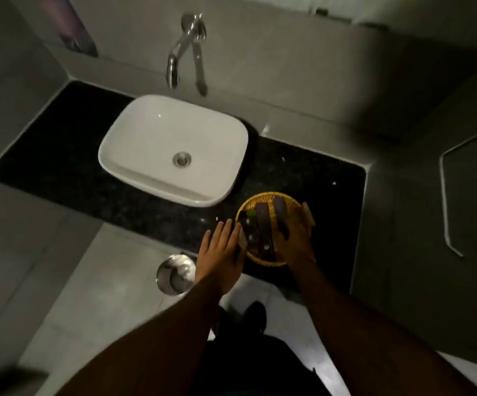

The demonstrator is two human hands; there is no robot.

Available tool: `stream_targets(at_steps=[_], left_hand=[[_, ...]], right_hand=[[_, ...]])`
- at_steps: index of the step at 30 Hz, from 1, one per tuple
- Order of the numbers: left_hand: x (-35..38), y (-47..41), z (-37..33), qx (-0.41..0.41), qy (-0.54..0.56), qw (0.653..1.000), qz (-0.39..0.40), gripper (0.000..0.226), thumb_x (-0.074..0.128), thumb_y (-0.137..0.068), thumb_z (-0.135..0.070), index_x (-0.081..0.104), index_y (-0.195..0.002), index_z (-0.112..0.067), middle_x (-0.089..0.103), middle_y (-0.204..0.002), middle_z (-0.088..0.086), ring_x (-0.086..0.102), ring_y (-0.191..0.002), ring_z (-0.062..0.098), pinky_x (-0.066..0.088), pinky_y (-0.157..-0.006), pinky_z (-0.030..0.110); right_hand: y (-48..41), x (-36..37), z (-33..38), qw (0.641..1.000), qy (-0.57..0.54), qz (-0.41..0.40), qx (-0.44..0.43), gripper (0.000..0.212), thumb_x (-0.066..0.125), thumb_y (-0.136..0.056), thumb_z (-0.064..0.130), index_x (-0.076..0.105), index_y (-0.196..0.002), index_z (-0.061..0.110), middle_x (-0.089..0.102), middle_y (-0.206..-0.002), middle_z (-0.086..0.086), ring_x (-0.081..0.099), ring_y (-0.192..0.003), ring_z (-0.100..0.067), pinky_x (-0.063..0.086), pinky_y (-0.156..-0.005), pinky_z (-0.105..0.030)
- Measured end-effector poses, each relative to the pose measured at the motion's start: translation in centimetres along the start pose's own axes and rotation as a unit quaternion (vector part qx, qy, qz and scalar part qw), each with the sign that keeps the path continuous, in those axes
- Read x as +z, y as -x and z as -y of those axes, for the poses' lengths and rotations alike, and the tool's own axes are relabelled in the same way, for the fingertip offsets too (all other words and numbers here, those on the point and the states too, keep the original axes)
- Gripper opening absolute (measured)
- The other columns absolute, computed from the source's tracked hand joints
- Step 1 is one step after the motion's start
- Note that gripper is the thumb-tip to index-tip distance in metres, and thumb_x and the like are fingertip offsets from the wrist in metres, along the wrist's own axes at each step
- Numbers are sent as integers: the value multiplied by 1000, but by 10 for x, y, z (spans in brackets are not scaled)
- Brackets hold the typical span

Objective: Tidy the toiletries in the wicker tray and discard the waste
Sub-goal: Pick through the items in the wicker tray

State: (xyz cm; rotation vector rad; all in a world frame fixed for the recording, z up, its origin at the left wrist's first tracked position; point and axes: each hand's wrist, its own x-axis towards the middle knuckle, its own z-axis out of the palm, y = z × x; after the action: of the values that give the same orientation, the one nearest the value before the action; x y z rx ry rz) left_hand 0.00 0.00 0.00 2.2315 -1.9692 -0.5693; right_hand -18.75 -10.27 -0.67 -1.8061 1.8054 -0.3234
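Yellow wicker marks the centre of the work: the round wicker tray [271,199] sits on the black speckled desk [60,164], near its front edge and just right of the white basin [146,132], within easy reach of both arms. Inside it lie several dark brown toiletry tubes [261,224], roughly side by side and pointing away from the person, with a small green item [251,214] tucked at the tray's left; the dim light keeps labels unreadable. The right hand [296,232] rests over the tray's right side, fingers curled down onto the outermost tube as if pressing it into line or gripping it, though whether it truly clasps the tube I cannot tell. A pale flat object [309,215] shows just beyond that hand at the rim; what it is stays unclear. The left hand [221,252] lies spread and flat with fingers wide, holding nothing, its thumb side against the tray's left rim, probably to brace the light wicker so it does not slide while the other hand arranges. On the floor below the desk's edge stands a steel bin [174,274], open-topped with something pale inside, placed close enough for waste to be dropped straight down. Small white specks [334,183] dot the desk and likely remain to be cleared.
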Motion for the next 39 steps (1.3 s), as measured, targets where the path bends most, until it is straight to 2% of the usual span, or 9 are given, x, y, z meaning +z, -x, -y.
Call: stream_targets(at_steps=[7, 11, 15, 21, 26, 29, 32, 35, 39], left_hand=[[29, 13, 10, 1, -17, 1000, 20, 70, 34, -109, -51, 20, -172, -25, 22, -181, 4, 17, -169, 29, 16, -137, 54], [24, 8, 12, 0, -16, 1000, 4, 69, 37, -110, -49, 22, -172, -23, 23, -180, 6, 18, -169, 29, 16, -136, 54], [19, -2, 13, -5, -20, 1000, 5, 69, 35, -111, -50, 18, -172, -24, 18, -182, 4, 12, -170, 28, 12, -138, 53], [18, -7, 9, -27, -2, 1000, -2, 68, 33, -111, -50, 17, -173, -24, 13, -183, 4, 7, -171, 26, 8, -138, 51], [11, -26, -3, -44, 18, 999, -12, 70, 26, -111, -54, 12, -173, -25, 7, -183, 2, 2, -171, 23, 4, -139, 49], [0, -44, -13, -62, 61, 995, -38, 70, 28, -111, -52, 15, -173, -21, 15, -182, 3, 8, -171, 22, 7, -139, 48], [-13, -65, -24, -147, 224, 962, -50, 72, 41, -109, -52, 23, -171, -20, 49, -166, 16, 45, -155, 33, 33, -131, 52], [-27, -84, -41, -268, 478, 836, -5, 69, 52, -108, -52, 35, -167, -21, 59, -156, 20, 57, -145, 38, 46, -123, 52], [-34, -93, -44, -244, 481, 842, -1, 38, 57, -109, -36, 74, -129, -8, 79, -123, 17, 74, -118, 33, 59, -107, 49]], right_hand=[[-2, 35, -26, 989, -127, -2, 71, 83, 70, -97, 31, 23, -165, 20, 14, -172, -7, 18, -159, -29, 30, -127, -44], [-15, 47, -25, 987, -77, 35, 139, 60, 68, -97, 27, 49, -152, 15, 49, -155, -15, 40, -148, -39, 33, -123, -54], [-19, 50, -24, 989, -40, 11, 140, 34, 73, -94, 29, 72, -119, 6, 73, -122, -16, 62, -127, -39, 47, -111, -52], [-14, 38, -22, 985, -43, -10, 166, 33, 76, -91, 25, 73, -117, 5, 76, -115, -13, 72, -112, -35, 59, -93, -44], [-5, 21, -28, 993, -34, -7, 116, 24, 73, -91, 23, 71, -110, 9, 70, -118, -10, 71, -109, -31, 60, -90, -41], [5, 13, -26, 998, -32, 4, 62, 30, 70, -93, 26, 68, -120, 13, 61, -131, -8, 65, -117, -29, 57, -93, -38], [19, 9, -25, 998, -28, 42, -29, 32, 68, -96, 27, 64, -126, 16, 59, -130, -7, 59, -121, -25, 54, -97, -36], [29, 7, -27, 995, -25, 47, -89, 39, 74, -92, 21, 66, -129, 12, 63, -128, -9, 59, -121, -26, 53, -96, -34], [32, 2, -29, 994, -37, 46, -95, 42, 75, -91, 21, 64, -130, 13, 64, -126, -9, 60, -119, -26, 52, -92, -33]])
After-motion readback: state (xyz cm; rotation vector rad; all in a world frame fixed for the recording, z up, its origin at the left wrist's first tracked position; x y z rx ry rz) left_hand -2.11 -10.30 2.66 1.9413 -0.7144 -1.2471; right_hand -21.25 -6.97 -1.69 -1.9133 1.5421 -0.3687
